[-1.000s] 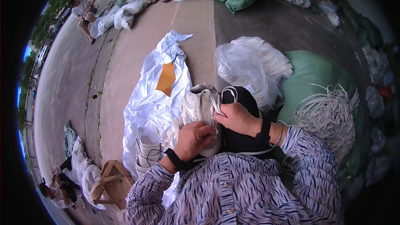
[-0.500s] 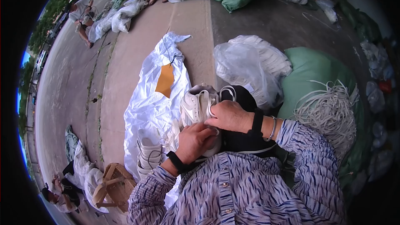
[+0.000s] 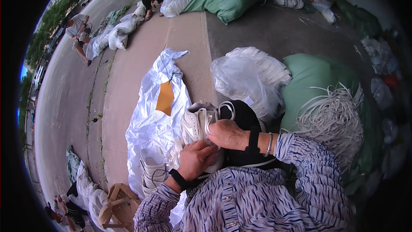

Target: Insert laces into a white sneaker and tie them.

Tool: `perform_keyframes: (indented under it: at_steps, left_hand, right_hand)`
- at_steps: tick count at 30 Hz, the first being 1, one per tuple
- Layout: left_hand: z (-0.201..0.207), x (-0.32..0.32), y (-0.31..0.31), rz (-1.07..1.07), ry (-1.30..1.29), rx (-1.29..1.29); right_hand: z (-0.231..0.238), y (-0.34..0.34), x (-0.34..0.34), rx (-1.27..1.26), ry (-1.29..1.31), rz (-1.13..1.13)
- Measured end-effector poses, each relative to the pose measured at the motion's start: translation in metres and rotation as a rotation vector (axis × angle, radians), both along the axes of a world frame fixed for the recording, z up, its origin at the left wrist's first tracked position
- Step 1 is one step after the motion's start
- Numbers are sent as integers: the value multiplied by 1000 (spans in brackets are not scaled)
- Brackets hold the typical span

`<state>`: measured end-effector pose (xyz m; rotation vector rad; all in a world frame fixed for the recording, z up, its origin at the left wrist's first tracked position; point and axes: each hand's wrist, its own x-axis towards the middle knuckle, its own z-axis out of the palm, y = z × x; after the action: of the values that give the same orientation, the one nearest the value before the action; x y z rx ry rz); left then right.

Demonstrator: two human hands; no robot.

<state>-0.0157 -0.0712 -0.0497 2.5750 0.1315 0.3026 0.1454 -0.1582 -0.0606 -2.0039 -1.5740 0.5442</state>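
A pale sneaker (image 3: 192,125) with light uppers lies in my lap, its toe part hidden under my hands. My right hand (image 3: 229,135) is closed over its lacing, pinching a white shoelace (image 3: 226,110) that loops up above the knuckles. Close below, my left hand (image 3: 198,159) presses against the shoe with its fingers bent and drawn together; what they grip is hidden. Several pale sneakers (image 3: 151,168) stack up left of my left wrist. Black cloth (image 3: 242,118) covers my lap beneath the shoe.
A white woven sack (image 3: 146,124) with an orange-brown tag (image 3: 164,99) lies ahead on the left. Clear plastic bags (image 3: 253,77), a green sack (image 3: 317,71) and a heap of laces (image 3: 337,116) stand right. A wicker stool (image 3: 120,204) is lower left. Several people sit farther off.
The whole view has shifted, so the surroundings sit slightly lower and more to the left. Both hands stay at the sneaker, with the right one still pinching the lace.
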Motion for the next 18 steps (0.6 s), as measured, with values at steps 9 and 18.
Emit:
perform_keyframes:
  at_steps: [9, 18]
  left_hand:
    - [8, 5, -6, 2, -51, 12]
    - [3, 1, -4, 9, 28, -14]
  right_hand:
    - [-2, -6, 0, 43, 77, 12]
    - [-3, -10, -6, 51, 150, 18]
